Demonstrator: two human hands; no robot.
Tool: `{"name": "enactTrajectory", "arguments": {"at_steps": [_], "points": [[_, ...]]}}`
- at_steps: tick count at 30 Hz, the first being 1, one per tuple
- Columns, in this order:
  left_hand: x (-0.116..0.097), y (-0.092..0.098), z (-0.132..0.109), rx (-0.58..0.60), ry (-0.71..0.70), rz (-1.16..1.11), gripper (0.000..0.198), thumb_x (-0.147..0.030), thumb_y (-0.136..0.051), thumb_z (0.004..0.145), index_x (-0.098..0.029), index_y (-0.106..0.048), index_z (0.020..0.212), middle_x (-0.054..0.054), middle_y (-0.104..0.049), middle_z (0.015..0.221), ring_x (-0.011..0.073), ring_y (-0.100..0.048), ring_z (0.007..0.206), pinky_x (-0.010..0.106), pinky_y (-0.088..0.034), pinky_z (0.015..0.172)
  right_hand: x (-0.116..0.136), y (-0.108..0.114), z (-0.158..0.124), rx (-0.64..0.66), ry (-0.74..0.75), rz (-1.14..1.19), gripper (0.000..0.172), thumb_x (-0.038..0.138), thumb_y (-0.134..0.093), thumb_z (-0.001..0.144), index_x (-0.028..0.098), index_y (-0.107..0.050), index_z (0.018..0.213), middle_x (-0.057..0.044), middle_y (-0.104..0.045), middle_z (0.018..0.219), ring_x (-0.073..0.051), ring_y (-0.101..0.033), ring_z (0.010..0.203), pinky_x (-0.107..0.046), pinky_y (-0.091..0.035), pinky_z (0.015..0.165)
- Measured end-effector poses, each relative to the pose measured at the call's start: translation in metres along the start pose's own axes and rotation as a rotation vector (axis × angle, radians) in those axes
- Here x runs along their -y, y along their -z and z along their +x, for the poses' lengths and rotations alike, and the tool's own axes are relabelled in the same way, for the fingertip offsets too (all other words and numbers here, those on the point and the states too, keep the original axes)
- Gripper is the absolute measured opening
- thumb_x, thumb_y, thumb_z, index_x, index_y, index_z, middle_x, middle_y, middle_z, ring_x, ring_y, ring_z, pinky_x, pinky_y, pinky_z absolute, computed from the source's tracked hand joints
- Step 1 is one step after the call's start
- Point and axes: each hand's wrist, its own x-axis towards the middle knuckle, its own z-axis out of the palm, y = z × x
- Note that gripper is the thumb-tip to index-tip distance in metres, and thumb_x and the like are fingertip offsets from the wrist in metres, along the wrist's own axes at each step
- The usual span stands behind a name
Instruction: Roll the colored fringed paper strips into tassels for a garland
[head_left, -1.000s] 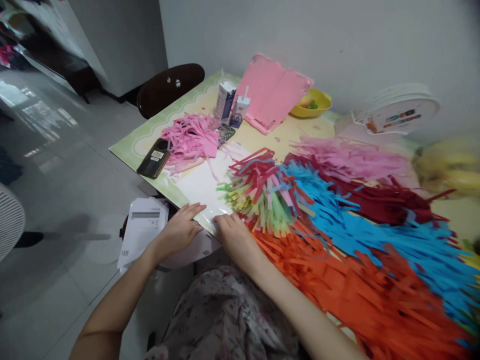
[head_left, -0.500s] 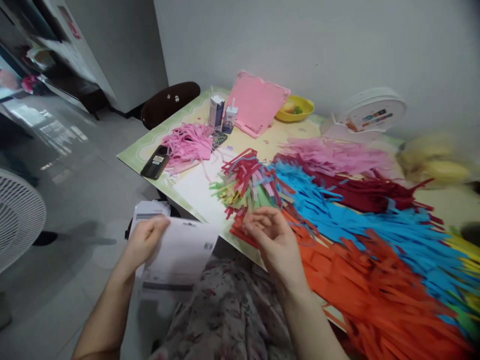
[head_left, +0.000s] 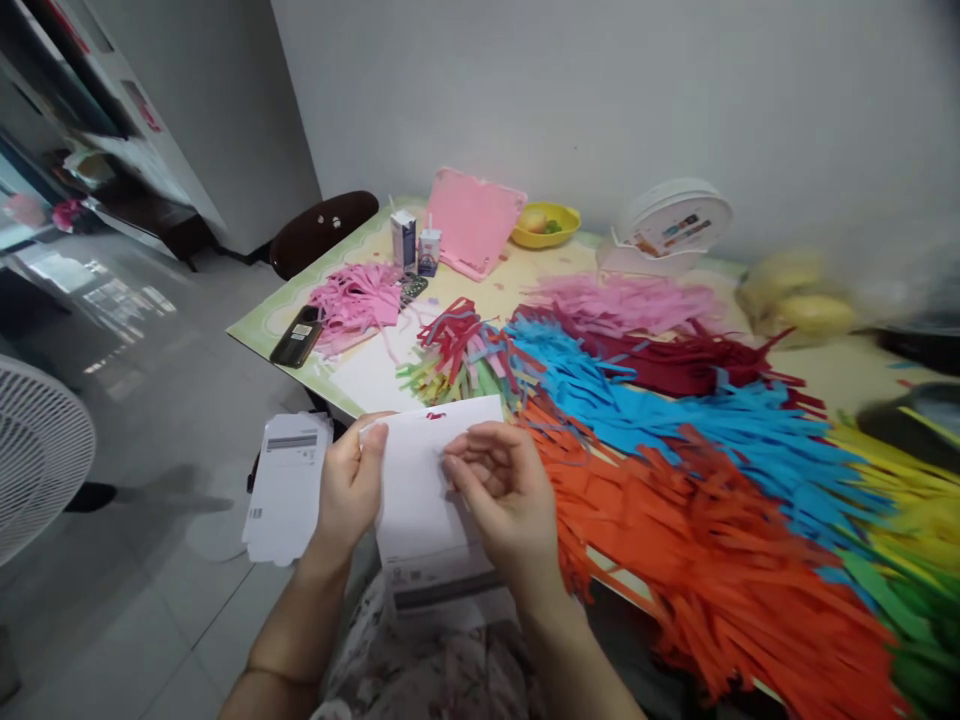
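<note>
My left hand [head_left: 352, 490] grips the left edge of a flat white printed paper packet [head_left: 420, 495], thumb on the front. The packet is held up over my lap, with a small hang hole near its top edge and grey printed bands low down. My right hand [head_left: 506, 495] is in front of the packet's right side, thumb and fingers brought together in a pinch. Whatever lies between those fingertips, if anything, is too small to make out. Just behind the packet, a bunch of multicoloured strips [head_left: 469, 360] lies on the table.
Orange [head_left: 675, 530], blue [head_left: 720, 430], dark red and pink fringed strips cover much of the table. Pink strips [head_left: 356, 300], a phone [head_left: 296, 338], drink cartons [head_left: 403, 240], a pink tablet case [head_left: 476, 220] stand farther back. More white packets [head_left: 289, 480] lie lower left, near a fan [head_left: 37, 460].
My left hand has brought the white packet rightward and up, in front of my right hand. The other white packets at lower left are now uncovered. The view has shifted a little.
</note>
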Motion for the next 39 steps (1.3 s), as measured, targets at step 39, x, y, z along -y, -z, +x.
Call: {"name": "enactTrajectory", "arguments": {"at_steps": [39], "points": [[0.103, -0.014, 0.024, 0.136, -0.351, 0.592, 0.037, -0.029, -0.06, 0.088, -0.026, -0.061, 0.125, 0.01, -0.048, 0.147, 0.0351, -0.029, 0.143, 0.06, -0.028, 0.113, -0.076, 0.008, 0.184, 0.343, 0.121, -1.603, 0.057, 0.027, -0.055, 0.09, 0.009, -0.046, 0.144, -0.025, -0.029, 0.156, -0.044, -0.036, 0.136, -0.057, -0.036, 0.103]]}}
